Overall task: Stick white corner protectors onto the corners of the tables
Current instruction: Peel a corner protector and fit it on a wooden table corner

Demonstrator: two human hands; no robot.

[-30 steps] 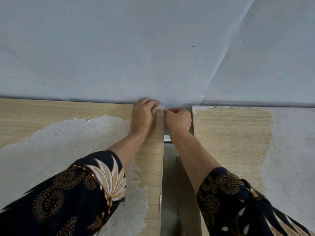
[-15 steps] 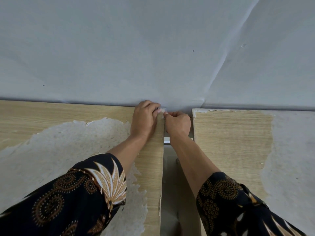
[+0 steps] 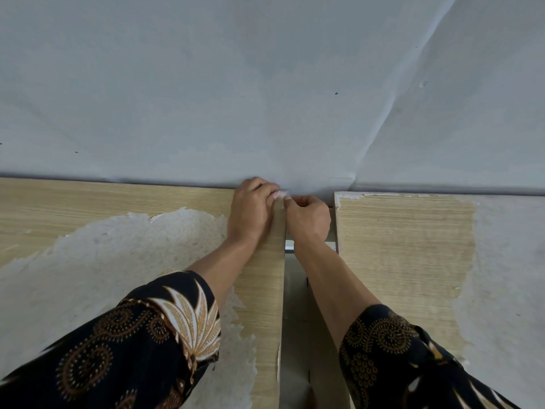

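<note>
Spot: both my hands are up at the far corner of the left counter [image 3: 118, 202], right where it meets the wall [image 3: 265, 84] and the gap [image 3: 295, 320].
Protector [image 3: 283, 195]: tiny white bit sitting on that corner between my fingertips. Mostly covered, so I can't tell if it's fully seated.
Left hand [image 3: 252, 211]: fingers curled over the corner from the top, tips pinching the protector.
Right hand [image 3: 308, 218]: also curled, coming in from the gap side and pinching the same piece.
Done so far: honestly nothing I'd call finished. I'd say this one's mid-stick.
Right counter [image 3: 407, 246]: its far corner by the gap looks bare, just ragged white scraps along the edge, no protector that I can make out.
Left to do: press this one down, then probably that corner. The other corners are out of view, so no idea.
</note>
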